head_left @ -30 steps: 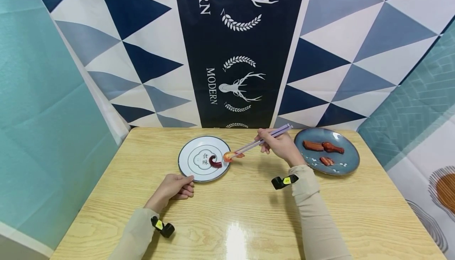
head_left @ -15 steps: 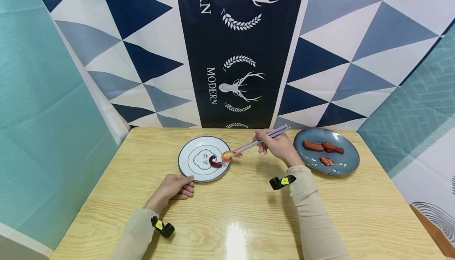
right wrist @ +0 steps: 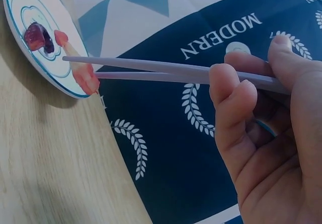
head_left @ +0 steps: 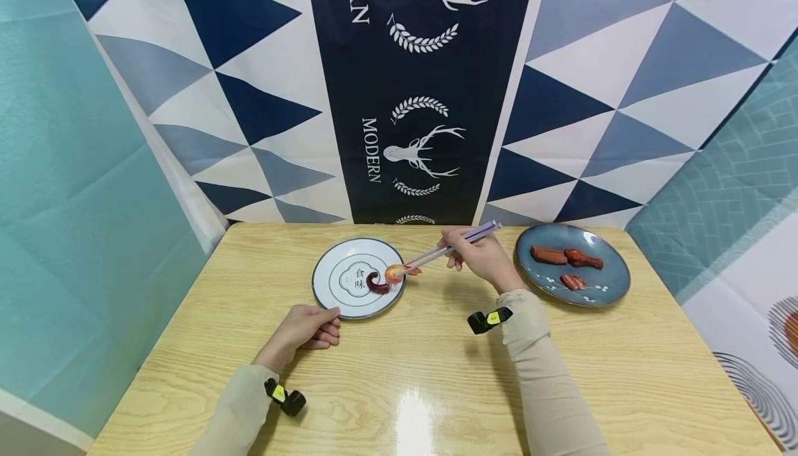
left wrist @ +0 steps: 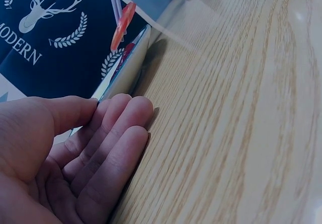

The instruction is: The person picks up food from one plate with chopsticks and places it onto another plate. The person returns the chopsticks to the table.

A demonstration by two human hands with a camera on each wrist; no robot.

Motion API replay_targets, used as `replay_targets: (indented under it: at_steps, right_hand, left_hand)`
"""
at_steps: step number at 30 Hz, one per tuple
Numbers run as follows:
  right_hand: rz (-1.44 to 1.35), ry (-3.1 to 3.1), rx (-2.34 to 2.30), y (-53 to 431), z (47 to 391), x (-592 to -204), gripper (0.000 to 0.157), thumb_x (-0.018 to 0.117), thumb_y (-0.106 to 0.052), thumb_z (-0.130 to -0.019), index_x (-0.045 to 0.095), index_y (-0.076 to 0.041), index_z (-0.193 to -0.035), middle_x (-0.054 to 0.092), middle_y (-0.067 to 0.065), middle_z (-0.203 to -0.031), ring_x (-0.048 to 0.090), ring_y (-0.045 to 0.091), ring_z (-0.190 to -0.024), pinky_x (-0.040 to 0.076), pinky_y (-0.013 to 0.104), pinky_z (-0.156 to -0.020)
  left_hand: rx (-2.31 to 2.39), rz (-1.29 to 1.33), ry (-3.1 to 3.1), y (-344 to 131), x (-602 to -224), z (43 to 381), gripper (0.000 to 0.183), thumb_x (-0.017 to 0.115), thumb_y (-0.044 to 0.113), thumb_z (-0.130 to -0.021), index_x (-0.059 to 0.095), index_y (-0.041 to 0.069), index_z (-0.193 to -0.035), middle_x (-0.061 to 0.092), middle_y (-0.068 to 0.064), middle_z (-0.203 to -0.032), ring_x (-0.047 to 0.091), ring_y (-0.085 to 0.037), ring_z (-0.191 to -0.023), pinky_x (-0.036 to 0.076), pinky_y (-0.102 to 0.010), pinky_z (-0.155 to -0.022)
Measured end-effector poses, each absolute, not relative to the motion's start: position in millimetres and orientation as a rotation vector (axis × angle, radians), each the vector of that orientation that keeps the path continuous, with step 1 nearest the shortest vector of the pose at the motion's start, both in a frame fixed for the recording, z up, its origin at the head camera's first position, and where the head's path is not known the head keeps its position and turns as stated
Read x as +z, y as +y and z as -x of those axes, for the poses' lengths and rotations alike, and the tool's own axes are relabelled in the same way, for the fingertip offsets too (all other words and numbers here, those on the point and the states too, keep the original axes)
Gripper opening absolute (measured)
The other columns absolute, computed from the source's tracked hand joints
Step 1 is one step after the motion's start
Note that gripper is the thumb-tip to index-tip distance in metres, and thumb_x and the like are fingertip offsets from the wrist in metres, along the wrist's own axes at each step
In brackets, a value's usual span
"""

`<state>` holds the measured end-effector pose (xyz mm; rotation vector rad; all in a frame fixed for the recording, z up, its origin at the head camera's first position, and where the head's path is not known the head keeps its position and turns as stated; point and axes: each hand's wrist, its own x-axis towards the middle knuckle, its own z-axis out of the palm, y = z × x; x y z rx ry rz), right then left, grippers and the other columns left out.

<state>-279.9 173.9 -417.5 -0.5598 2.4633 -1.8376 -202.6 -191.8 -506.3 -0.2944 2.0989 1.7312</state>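
Note:
My right hand (head_left: 480, 258) grips a pair of lilac chopsticks (right wrist: 186, 74), their tips pinching an orange-and-white shrimp (head_left: 394, 274). The shrimp hangs over the right edge of a white plate (head_left: 330, 269) with a dark rim and printed characters. On that plate, right of its middle, lies a dark red curled piece like an octopus tentacle (head_left: 377, 285). With the thumb on top and fingers below, my left hand (head_left: 305, 326) holds the plate's near-left rim. The left wrist view has the shrimp (left wrist: 122, 27) above the plate's edge.
At the back right stands a blue plate (head_left: 614, 269) bearing a brown rib-like piece (head_left: 548, 256), a drumstick (head_left: 584, 259) and a striped meat slice (head_left: 572, 282). Patterned cloth (head_left: 430, 82) rises behind the wooden table (head_left: 374, 380).
My right hand has shifted slightly left, carrying the chopsticks and shrimp farther over the white plate. The left hand and both plates keep their places.

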Motion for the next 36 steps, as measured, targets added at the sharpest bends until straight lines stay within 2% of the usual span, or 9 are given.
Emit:
replay_targets:
  at_steps: [12, 17, 23, 29, 33, 36]
  right_hand:
    - [0.590, 2.473, -1.899, 162.8, 283.3, -425.8, 0.041, 0.060, -0.033, -0.106, 0.074, 0.006, -0.102, 0.072, 0.004, -0.071, 0.065, 0.014, -0.057, 0.056, 0.023, -0.049]
    - [0.614, 2.487, -1.948, 156.2, 283.2, -427.7, 0.036, 0.060, -0.029, -0.106, 0.075, 0.004, -0.100, 0.071, 0.004, -0.068, 0.066, 0.022, -0.057, 0.056, 0.024, -0.048]
    - [0.617, 2.507, -1.984, 149.2, 283.9, -429.9, 0.033, 0.059, -0.023, -0.107, 0.074, 0.005, -0.101, 0.072, 0.005, -0.073, 0.066, 0.014, -0.056, 0.056, 0.022, -0.049]
    - [0.590, 2.524, -1.977, 144.2, 283.8, -432.1, 0.036, 0.059, -0.030, -0.106, 0.075, 0.001, -0.097, 0.070, 0.008, -0.071, 0.066, 0.012, -0.057, 0.057, 0.023, -0.049]
    - [0.589, 2.540, -1.985, 142.0, 284.5, -433.8, 0.037, 0.059, -0.030, -0.106, 0.076, 0.002, -0.096, 0.070, 0.018, -0.072, 0.068, 0.026, -0.058, 0.058, 0.026, -0.050]
    - [0.580, 2.545, -2.010, 139.4, 285.5, -435.0, 0.033, 0.058, -0.024, -0.107, 0.075, 0.004, -0.099, 0.071, 0.025, -0.079, 0.068, 0.027, -0.058, 0.058, 0.026, -0.050]
  left_hand:
    - [1.724, 0.303, 2.103, -191.0, -503.8, 204.5, 0.035, 0.065, 0.031, -0.102, 0.074, -0.002, -0.093, 0.073, -0.004, -0.073, 0.072, -0.010, -0.061, 0.062, -0.022, -0.058]
    - [1.725, 0.306, 2.101, -191.3, -503.7, 203.7, 0.035, 0.066, 0.031, -0.102, 0.074, -0.002, -0.094, 0.073, -0.005, -0.073, 0.072, -0.011, -0.061, 0.063, -0.023, -0.059]
    - [1.719, 0.304, 2.108, -192.2, -503.8, 202.9, 0.036, 0.066, 0.032, -0.102, 0.074, -0.002, -0.093, 0.073, -0.005, -0.073, 0.072, -0.011, -0.061, 0.063, -0.023, -0.059]
    - [1.718, 0.308, 2.113, -192.5, -503.4, 202.7, 0.036, 0.066, 0.032, -0.101, 0.074, -0.002, -0.093, 0.073, -0.005, -0.073, 0.072, -0.011, -0.061, 0.063, -0.023, -0.058]
    - [1.716, 0.305, 2.116, -192.3, -503.7, 202.8, 0.036, 0.066, 0.033, -0.101, 0.074, -0.002, -0.093, 0.073, -0.005, -0.073, 0.072, -0.011, -0.061, 0.063, -0.023, -0.058]
    - [1.715, 0.304, 2.117, -192.5, -503.6, 202.3, 0.036, 0.066, 0.033, -0.101, 0.074, -0.002, -0.093, 0.073, -0.005, -0.073, 0.072, -0.011, -0.061, 0.063, -0.024, -0.058]
